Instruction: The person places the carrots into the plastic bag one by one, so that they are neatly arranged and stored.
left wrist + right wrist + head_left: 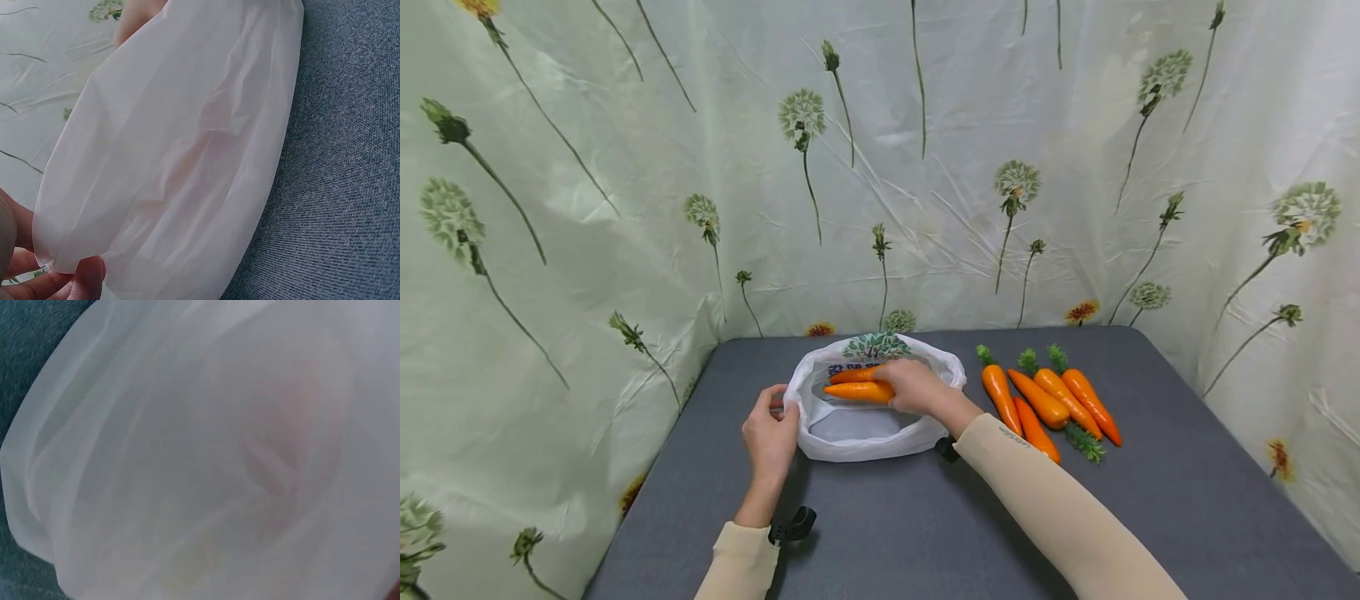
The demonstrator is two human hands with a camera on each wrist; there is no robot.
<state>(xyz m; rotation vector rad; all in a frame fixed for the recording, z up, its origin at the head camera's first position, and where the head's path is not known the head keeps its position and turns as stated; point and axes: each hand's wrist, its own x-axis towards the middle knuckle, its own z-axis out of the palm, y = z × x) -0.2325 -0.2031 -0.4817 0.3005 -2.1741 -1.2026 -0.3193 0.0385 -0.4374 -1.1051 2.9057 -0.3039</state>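
the right hand [913, 386] sits just right of centre in the head view, fingers curled round two carrots [859, 385] and holding them over the open mouth of the white plastic bag [865, 433], which rests on the grey table [925, 533] at mid-frame. the carrots lie with their long axis nearly level across the picture, tips pointing left, away from the palm and toward the bag's left rim, so the bag's hollow lies directly below and left of the grip. the left hand [771, 437] is at that left rim, fingers pinching the film and holding the mouth wide; it is the nearer hand to the rim, the right the nearer to the load. off to the right of the bag, a loose group of carrots [1048, 400] with green tops lies on the cloth, near the right forearm [1045, 500] but apart from it. the left wrist view adds what the head view cannot: fingertips [81, 281] at lower left clamped on the bag's translucent edge [175, 156], grey cloth to the right. the right wrist view gives only milky plastic [206, 456] filling the frame, a faint pink blur behind it, no carrot to be made out.
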